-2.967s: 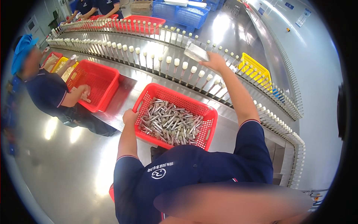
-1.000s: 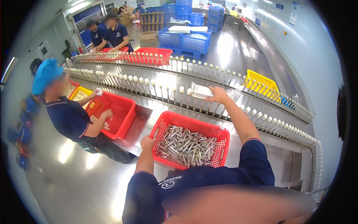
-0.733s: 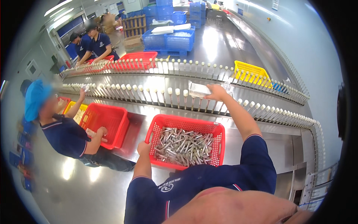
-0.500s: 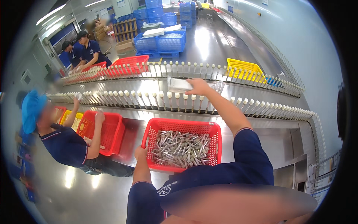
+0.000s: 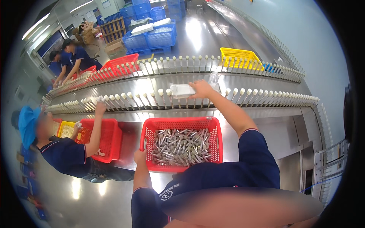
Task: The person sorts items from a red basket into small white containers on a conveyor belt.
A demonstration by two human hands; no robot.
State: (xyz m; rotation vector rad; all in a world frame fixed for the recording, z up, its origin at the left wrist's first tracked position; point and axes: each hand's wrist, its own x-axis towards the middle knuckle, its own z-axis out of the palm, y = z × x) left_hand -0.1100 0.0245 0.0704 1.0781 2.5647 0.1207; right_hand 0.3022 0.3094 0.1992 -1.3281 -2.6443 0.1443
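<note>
Two hands are busy: right hand (image 5: 201,89) has swung left along the far peg conveyor (image 5: 243,98), fingers closed around a white packet (image 5: 182,91); left hand (image 5: 140,156) still grips the red basket (image 5: 181,124) on the counter (image 5: 266,129).

Right hand (image 5: 201,89) stretched far forward, fingers closed; left hand (image 5: 140,156) low, arm bent.

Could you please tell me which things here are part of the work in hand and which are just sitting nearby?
In hand:
- right hand holding a white pack over the peg conveyor
- left hand at the red basket of metal tubes

Nearby:
- yellow basket
- blue crates
- co-worker's red basket
</note>
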